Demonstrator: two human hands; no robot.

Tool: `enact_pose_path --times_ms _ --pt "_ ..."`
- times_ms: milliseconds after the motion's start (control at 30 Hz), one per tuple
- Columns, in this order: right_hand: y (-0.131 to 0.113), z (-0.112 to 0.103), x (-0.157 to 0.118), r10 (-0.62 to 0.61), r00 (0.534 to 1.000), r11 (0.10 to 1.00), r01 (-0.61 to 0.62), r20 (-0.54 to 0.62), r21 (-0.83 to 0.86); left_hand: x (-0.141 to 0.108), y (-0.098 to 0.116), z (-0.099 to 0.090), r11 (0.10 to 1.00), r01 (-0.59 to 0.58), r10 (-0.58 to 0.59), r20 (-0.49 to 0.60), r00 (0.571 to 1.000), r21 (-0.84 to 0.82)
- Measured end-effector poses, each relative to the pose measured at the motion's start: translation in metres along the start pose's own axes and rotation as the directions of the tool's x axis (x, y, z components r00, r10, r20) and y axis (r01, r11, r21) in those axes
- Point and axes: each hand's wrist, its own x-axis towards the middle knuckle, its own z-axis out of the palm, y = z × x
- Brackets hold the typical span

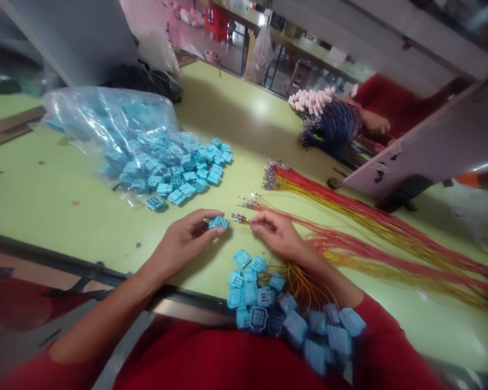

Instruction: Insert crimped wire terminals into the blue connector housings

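Observation:
My left hand grips a small blue multi-pin wire connector between thumb and fingers. My right hand pinches thin red and yellow wires close to their metal crimp terminals, whose tips point at the connector and stay a short gap from it. Under my forearms, a heap of blue connectors with short yellow-orange wires lies at the table edge and against my red shirt. Further up the table, loose blue connectors spill from a clear plastic bag.
The table is pale green with a dark metal front edge. At the far right, a co-worker's hand is beside a bundle of blue wires with white connectors. A grey partition stands between us.

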Motion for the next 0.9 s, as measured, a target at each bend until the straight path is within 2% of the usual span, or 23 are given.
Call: enact_pose_path --times_ms 167,267,533,633,767,900 --pt "-0.011 -0.001 -0.006 -0.040 0.996 0.999 0.042 -0.074 0.024 -0.004 0.012 0.016 0.972 0.061 -0.049 0.058 0.997 -0.226" --pt "-0.015 0.000 -0.010 -0.072 0.994 0.997 0.073 -0.088 0.004 -0.007 0.016 0.021 0.963 0.076 -0.062 0.061 0.996 -0.259" --pt "-0.016 0.000 -0.013 -0.126 0.987 0.986 0.114 -0.099 -0.122 -0.009 0.014 0.024 0.983 0.021 -0.017 0.023 1.000 -0.182" --pt "-0.014 -0.001 -0.013 -0.159 0.985 0.976 0.147 -0.061 -0.161 -0.010 0.014 0.024 0.993 -0.084 0.083 -0.021 0.996 -0.080" --pt "-0.012 0.000 -0.012 -0.173 0.984 0.972 0.166 -0.029 -0.164 -0.010 0.011 0.028 0.963 -0.265 0.266 -0.021 0.964 0.045" --pt "-0.010 0.001 -0.012 -0.115 0.993 0.978 0.115 0.012 -0.175 -0.009 0.008 0.032 0.967 -0.252 0.251 0.014 0.968 0.032"
